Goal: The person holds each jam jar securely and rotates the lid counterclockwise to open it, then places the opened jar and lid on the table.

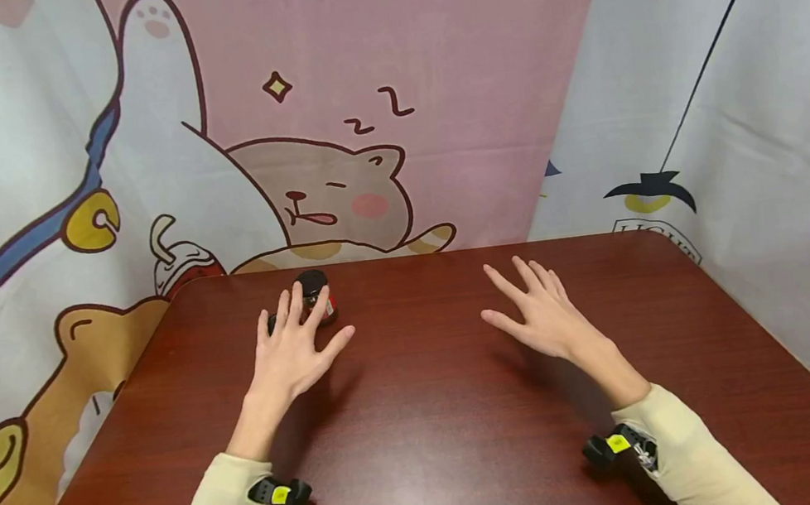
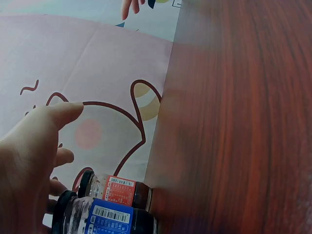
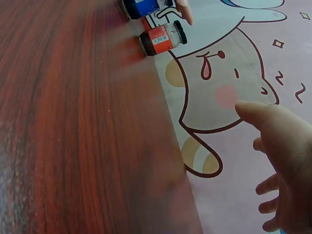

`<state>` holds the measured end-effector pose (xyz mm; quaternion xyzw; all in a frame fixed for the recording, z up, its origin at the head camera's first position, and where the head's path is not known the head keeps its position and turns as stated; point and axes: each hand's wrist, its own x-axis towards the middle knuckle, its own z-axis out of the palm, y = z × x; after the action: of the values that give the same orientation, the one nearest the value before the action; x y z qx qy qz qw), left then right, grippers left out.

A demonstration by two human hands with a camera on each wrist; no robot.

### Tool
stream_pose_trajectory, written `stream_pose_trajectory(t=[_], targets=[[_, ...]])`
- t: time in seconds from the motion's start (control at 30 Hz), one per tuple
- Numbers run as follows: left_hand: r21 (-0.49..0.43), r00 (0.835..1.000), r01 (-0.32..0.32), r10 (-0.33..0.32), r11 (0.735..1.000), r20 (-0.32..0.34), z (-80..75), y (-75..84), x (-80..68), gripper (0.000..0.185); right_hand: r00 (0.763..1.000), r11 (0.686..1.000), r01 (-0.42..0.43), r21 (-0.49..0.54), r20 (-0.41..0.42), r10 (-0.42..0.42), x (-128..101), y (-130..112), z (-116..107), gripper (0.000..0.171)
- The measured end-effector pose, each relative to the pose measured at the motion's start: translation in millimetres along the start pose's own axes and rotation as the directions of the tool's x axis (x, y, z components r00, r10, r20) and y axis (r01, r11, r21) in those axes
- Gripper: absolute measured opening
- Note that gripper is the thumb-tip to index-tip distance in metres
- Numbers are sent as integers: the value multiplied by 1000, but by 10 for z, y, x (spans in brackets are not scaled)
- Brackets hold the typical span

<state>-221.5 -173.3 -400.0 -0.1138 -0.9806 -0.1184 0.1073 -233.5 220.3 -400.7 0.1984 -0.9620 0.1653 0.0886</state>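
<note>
Two small glass jars with black lids stand near the back left of the table. One jar [image 3: 161, 38] carries a red label with a barcode; the other jar [image 2: 108, 218] has a blue label. In the head view my left hand [image 1: 292, 354] is spread above the table and hides most of the blue-labelled jar, while the black lid [image 1: 312, 280] of the red-labelled one shows beyond its fingers. My right hand [image 1: 546, 316] hovers over the table's right half, fingers spread, holding nothing. Neither hand appears to grip a jar.
The dark red-brown wooden table [image 1: 424, 417] reaches back to a cloth backdrop [image 1: 477, 94] printed with cartoon animals. Cloth also hangs along the left and right sides. A small black camera [image 1: 282, 493] is strapped at the left wrist, another camera [image 1: 617, 443] at the right.
</note>
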Motion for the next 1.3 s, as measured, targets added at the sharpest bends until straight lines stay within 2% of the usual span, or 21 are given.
stream_pose_trajectory(t=[0.23, 0.8, 1.03, 1.3], targets=[[-20, 999, 9, -10, 1000, -31, -11, -30, -13, 83, 1000, 1000, 11, 17, -10, -11, 35, -68, 3, 74], [-58, 997, 62, -65, 996, -50, -40, -140, -56, 85, 998, 998, 60, 16, -19, -59, 108, -268, 92, 73], [-81, 994, 68, -74, 994, -79, -31, -196, -70, 83, 997, 997, 70, 18, -21, -69, 153, -346, 117, 73], [-106, 993, 92, -99, 990, -69, -11, -275, -87, 89, 997, 996, 76, 48, -21, -75, 211, -453, 156, 73]])
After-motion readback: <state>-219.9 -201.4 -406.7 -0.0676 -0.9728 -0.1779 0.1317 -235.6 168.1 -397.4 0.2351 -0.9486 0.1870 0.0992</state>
